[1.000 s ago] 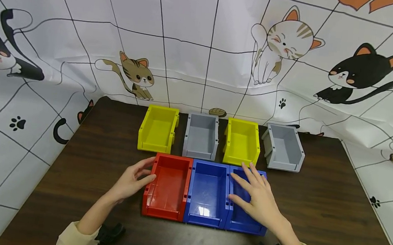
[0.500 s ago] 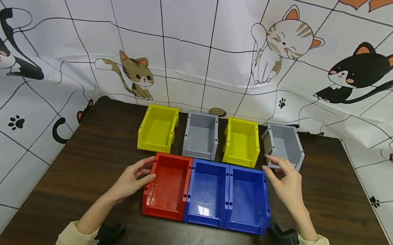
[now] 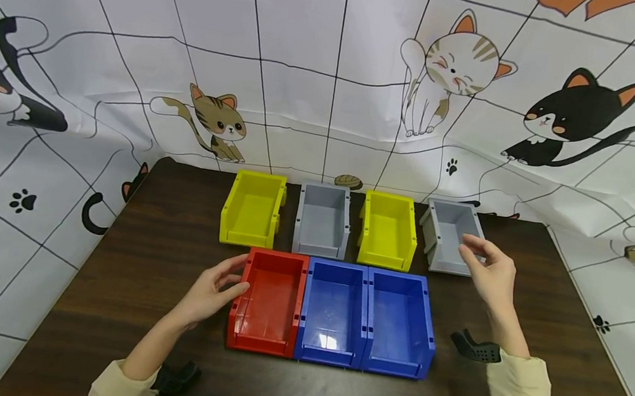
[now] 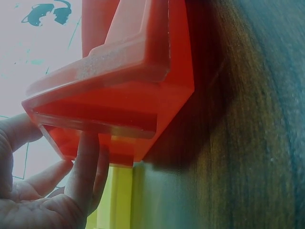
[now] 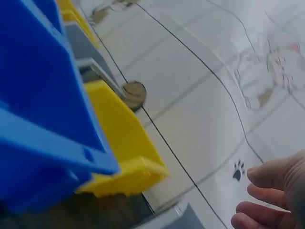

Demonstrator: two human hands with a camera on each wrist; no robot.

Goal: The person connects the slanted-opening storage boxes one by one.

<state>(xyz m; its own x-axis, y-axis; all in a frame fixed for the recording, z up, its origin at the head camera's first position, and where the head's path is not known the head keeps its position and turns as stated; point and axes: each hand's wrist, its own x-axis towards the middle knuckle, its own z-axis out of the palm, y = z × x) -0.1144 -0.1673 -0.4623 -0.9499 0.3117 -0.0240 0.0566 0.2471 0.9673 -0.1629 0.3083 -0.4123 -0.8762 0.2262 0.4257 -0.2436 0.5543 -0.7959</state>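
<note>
A red storage bin (image 3: 270, 302) stands at the left end of a front row, side by side with a middle blue bin (image 3: 334, 308) and a right blue bin (image 3: 400, 321). My left hand (image 3: 209, 291) holds the red bin at its left side. In the left wrist view, fingertips (image 4: 88, 152) lie against the side wall beneath its lip, with the thumb up at the rim. My right hand (image 3: 492, 275) is lifted near the right grey bin (image 3: 449, 233), overlapping its front corner in the head view. Its fingers (image 5: 264, 214) are loosely bent and hold nothing.
Behind the front row stand a left yellow bin (image 3: 253, 208), another grey bin (image 3: 322, 217) and a right yellow bin (image 3: 388, 227). All sit on a dark wooden table (image 3: 131, 282). A white cat-print sheet (image 3: 304, 95) hangs behind it.
My right hand has left the right blue bin, moving right and back to the right grey bin. The left hand stays at the red bin, and the bins hold their places.
</note>
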